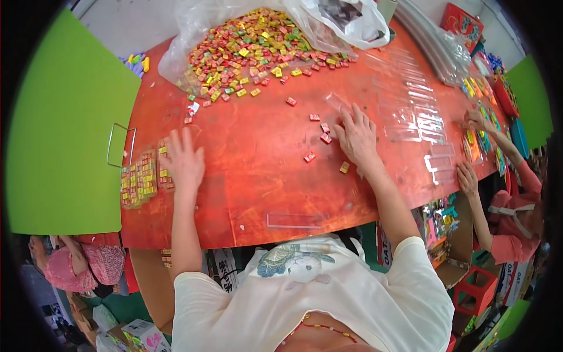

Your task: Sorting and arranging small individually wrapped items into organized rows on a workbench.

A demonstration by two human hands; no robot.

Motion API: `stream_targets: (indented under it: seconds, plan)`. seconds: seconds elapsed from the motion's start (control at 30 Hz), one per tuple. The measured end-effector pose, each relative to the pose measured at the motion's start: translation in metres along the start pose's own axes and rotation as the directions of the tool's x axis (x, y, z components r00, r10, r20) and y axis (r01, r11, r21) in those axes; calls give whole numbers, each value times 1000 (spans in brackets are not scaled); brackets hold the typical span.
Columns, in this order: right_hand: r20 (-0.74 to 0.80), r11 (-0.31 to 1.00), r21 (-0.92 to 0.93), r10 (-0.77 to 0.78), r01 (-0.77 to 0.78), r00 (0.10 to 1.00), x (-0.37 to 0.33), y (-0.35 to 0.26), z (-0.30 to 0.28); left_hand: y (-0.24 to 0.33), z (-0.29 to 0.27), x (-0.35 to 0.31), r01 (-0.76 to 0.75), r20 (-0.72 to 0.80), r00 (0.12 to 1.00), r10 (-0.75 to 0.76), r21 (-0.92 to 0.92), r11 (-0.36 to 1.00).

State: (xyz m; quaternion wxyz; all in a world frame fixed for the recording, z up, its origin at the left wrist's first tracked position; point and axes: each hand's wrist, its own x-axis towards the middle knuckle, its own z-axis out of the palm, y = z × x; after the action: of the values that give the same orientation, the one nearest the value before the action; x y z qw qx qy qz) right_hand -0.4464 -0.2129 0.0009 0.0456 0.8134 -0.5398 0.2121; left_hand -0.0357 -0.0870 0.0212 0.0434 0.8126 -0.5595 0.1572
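My left hand (185,159) is over the left part of the red table, its fingers apart and slightly blurred. It partly covers a narrow clear tray (163,159) filled with small red and yellow box-shaped pieces. Just left of it lies a block of filled trays (139,179). My right hand (355,138) lies palm down right of centre, fingers stretched out. Beyond its fingertips is a clear plastic tray (338,101). Beside its thumb are loose red pieces (326,138), with another red piece (309,156) nearer me. A yellow piece (344,167) sits below the wrist.
A large heap of small pieces (252,50) spills from a clear bag at the back. Rows of clear trays (404,105) lie to the right. One clear tray (293,220) is at the front edge. At the right, another person's hands (467,178) work near colourful packs.
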Motion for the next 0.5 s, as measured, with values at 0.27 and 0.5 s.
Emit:
stream_targets:
  seconds: [0.27,0.5]
  plan:
    - [105,999,-43,19,-15,994,102,-8,38,50,37,106,-150,-24,989,149,-209,966]
    - [83,985,-31,-169,172,982,154,-16,70,114,61,157,-313,-12,944,330,-347,884]
